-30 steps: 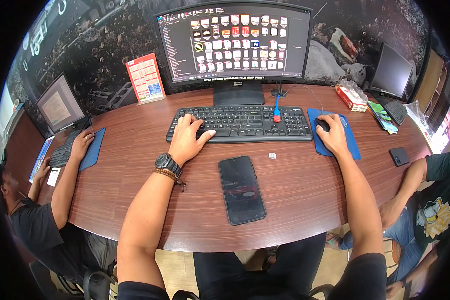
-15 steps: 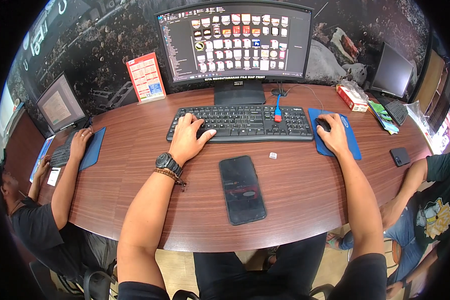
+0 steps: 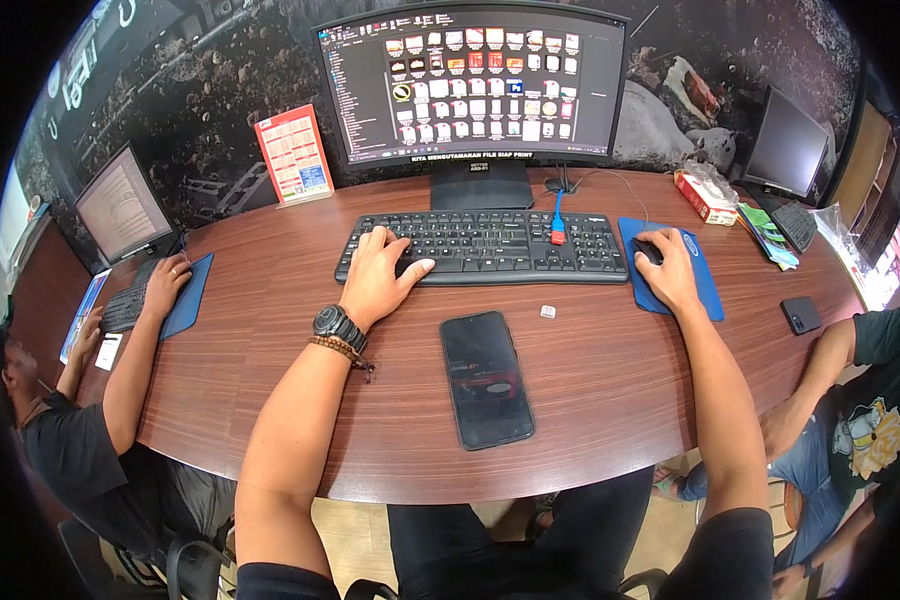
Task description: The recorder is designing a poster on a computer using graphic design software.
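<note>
My left hand [image 3: 377, 275] rests on the left part of a black keyboard [image 3: 490, 245], fingers loosely bent over the keys and thumb stretched out to the right. It holds nothing. To the right of the keyboard my right hand [image 3: 673, 270] is wrapped over a black computer mouse [image 3: 649, 251] on a blue mouse pad [image 3: 707, 295]. Behind the keyboard stands a large curved monitor [image 3: 470, 90] with rows of file icons on its screen. A blue cable with a red plug [image 3: 558, 232] lies across the keyboard's right side.
A dark phone [image 3: 488, 385] lies between my forearms, near a small pale cube [image 3: 548, 312]. A red calendar stand [image 3: 294, 155] is at the back left. On the left, a co-worker's hand [image 3: 167, 288] is at another computer. A person sits at right, near another phone [image 3: 800, 315].
Both my hands keep their places on the keyboard and the mouse. The view has shifted very slightly, and the screen on the co-worker's monitor at left looks different.
</note>
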Demonstrator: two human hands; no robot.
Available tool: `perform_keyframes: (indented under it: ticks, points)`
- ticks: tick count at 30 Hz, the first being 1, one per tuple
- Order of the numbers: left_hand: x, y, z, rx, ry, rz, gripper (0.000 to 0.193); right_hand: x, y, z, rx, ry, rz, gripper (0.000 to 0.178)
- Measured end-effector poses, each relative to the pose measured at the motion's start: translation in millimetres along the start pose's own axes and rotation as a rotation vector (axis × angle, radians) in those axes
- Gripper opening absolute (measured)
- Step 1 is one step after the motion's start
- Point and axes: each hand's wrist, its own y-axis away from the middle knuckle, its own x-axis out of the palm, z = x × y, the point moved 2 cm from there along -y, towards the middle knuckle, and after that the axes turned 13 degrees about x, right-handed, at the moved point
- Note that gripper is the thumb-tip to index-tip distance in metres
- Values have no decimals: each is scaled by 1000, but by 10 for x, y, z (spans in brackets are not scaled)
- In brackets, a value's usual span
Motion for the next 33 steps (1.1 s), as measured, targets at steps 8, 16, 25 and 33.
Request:
perform_keyframes:
  ticks: [8,16,25,33]
  points:
    - [10,7,26,-7,-15,17,58,13,-24,34,36,53,-10,40]
    - [26,3,21,2,-5,-5,58,14,-22,-44,-3,8,-28,40]
    - [-4,12,8,-33,5,27,56,21,19,49,-122,-49,33,36]
    - [4,24,19,-23,8,13,55,30,18,66,-119,-97,39,36]
